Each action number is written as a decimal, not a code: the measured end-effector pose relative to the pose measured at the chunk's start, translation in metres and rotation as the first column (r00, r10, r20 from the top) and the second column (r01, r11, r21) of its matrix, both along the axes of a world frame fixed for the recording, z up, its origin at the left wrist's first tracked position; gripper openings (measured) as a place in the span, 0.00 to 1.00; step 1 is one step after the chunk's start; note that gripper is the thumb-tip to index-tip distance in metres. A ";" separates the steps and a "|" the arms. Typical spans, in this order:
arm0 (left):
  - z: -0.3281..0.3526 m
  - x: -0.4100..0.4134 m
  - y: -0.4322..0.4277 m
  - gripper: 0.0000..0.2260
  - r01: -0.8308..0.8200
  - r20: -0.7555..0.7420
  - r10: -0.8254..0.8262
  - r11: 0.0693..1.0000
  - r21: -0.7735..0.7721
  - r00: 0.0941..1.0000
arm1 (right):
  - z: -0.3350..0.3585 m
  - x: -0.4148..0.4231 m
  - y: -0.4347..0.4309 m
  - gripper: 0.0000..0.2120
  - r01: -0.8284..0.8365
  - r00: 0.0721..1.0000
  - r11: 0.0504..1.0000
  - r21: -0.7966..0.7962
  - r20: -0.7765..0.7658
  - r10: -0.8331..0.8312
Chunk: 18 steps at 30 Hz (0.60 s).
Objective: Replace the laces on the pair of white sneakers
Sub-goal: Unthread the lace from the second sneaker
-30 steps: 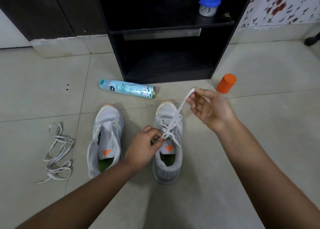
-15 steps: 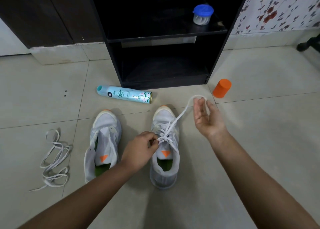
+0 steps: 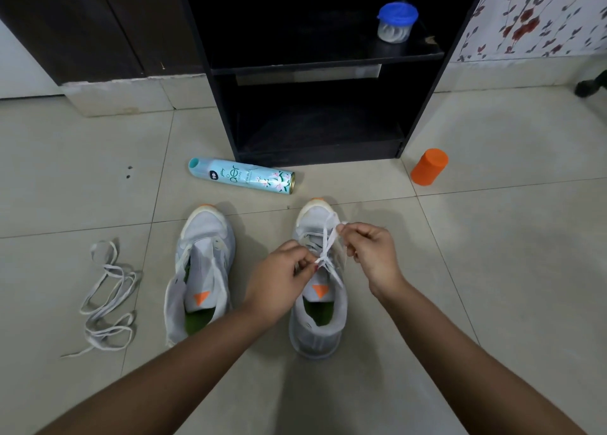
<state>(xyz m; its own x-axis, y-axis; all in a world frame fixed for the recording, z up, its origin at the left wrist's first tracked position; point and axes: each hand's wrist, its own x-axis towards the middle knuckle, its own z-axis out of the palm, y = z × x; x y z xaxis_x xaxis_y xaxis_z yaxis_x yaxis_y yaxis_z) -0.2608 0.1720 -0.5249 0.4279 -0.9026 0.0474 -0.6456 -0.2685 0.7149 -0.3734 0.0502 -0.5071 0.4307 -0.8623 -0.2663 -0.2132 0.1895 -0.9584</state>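
Two white sneakers stand side by side on the tiled floor, toes pointing away from me. The left sneaker (image 3: 201, 272) has no lace and its tongue lies open. The right sneaker (image 3: 318, 316) carries a white lace (image 3: 326, 247) threaded through its eyelets. My left hand (image 3: 279, 283) pinches the lace at the crossing above the tongue. My right hand (image 3: 371, 254) pinches a lace loop over the toe end. A loose white lace (image 3: 105, 298) lies in a tangle on the floor at the left.
A light blue spray can (image 3: 243, 175) lies on its side beyond the sneakers. An orange cap (image 3: 429, 167) stands at the right. A black open shelf unit (image 3: 315, 70) stands behind, with a blue-lidded jar (image 3: 396, 23) on its shelf.
My right hand has come down and inward from beyond the toe, where it held the lace stretched out, and now pinches a loop close over the shoe. My left hand has kept its pinch.
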 end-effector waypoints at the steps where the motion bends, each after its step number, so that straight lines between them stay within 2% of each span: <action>1: -0.001 0.001 -0.001 0.03 -0.009 -0.003 0.009 1.000 -0.003 1.000 | 0.001 0.000 -0.004 0.09 -0.013 0.999 0.995 -0.104 -0.037 0.009; 3: -0.001 0.000 -0.001 0.03 -0.020 0.001 0.020 1.000 0.003 1.000 | 0.007 0.001 -0.011 0.09 0.037 0.997 0.968 -0.249 -0.053 -0.052; 5: -0.002 0.000 -0.001 0.04 -0.022 -0.017 0.022 1.000 0.002 1.000 | 0.015 0.004 -0.023 0.08 0.170 0.985 0.959 -0.228 0.015 -0.171; 6: -0.002 0.000 -0.001 0.05 -0.029 -0.050 0.029 1.000 -0.001 0.998 | 0.018 0.006 -0.027 0.08 0.177 0.984 0.968 -0.176 0.031 -0.175; 9: -0.005 0.005 -0.004 0.04 -0.006 -0.207 0.014 0.999 0.038 0.978 | 0.017 0.012 -0.019 0.07 -0.032 0.999 0.994 0.101 -0.014 0.034; 11: 0.000 0.006 -0.007 0.06 -0.025 -0.337 0.041 0.998 0.051 0.941 | 0.005 0.007 -0.004 0.08 -0.196 0.965 0.964 0.182 -0.137 0.222; 13: 0.008 0.006 -0.009 0.09 -0.074 -0.541 0.103 0.994 0.076 0.835 | -0.010 -0.003 0.007 0.05 -0.249 0.950 0.962 0.108 -0.168 0.265; 15: 0.016 0.006 -0.010 0.07 -0.074 -0.737 0.158 0.987 0.146 0.657 | -0.019 -0.015 0.014 0.05 -0.285 0.953 0.958 -0.040 -0.117 0.278; 16: 0.016 0.007 -0.010 0.03 -0.059 -0.794 0.175 0.983 0.174 0.582 | -0.022 -0.020 0.016 0.07 -0.313 0.945 0.937 -0.154 -0.151 0.291; 17: 0.016 0.008 -0.008 0.01 -0.050 -0.825 0.183 0.981 0.186 0.535 | -0.026 -0.024 0.018 0.09 -0.360 0.923 0.887 -0.290 -0.250 0.292; 18: 0.016 0.008 -0.007 0.04 -0.053 -0.848 0.177 0.983 0.174 0.500 | -0.029 -0.024 0.018 0.11 -0.408 0.895 0.818 -0.405 -0.355 0.271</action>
<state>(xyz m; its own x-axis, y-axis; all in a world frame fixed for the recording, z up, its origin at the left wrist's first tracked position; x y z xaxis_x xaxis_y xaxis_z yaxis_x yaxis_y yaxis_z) -0.2524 0.1654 -0.5088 0.3028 -0.8136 -0.4964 0.3092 -0.4088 0.8587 -0.3977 0.0686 -0.5364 0.6891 -0.7241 -0.0276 -0.4411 -0.3890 -0.8088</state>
